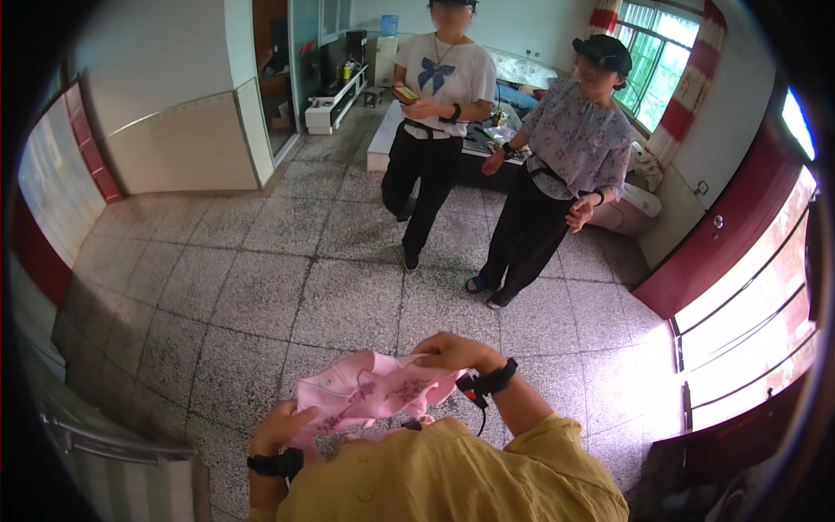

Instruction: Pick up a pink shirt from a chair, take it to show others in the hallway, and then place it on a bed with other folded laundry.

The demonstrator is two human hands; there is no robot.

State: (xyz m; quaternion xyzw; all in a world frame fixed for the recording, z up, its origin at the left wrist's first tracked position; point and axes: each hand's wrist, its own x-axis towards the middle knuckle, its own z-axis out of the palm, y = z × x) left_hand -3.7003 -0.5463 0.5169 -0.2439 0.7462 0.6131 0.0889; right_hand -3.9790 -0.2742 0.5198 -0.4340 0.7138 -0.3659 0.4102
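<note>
Pink garment [370, 391] spread between hands [461, 352]; both gripping

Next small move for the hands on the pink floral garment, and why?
Probably draw the right hand gently away from the left hand: both grip the pink floral-print cloth garment, which hangs rumpled between them, its upper edge wavy.

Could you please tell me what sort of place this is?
It looks like a living room in a home, most likely: there is a low white cabinet by the wall, a water dispenser with a blue bottle, and a window with red-and-white curtains.
</note>
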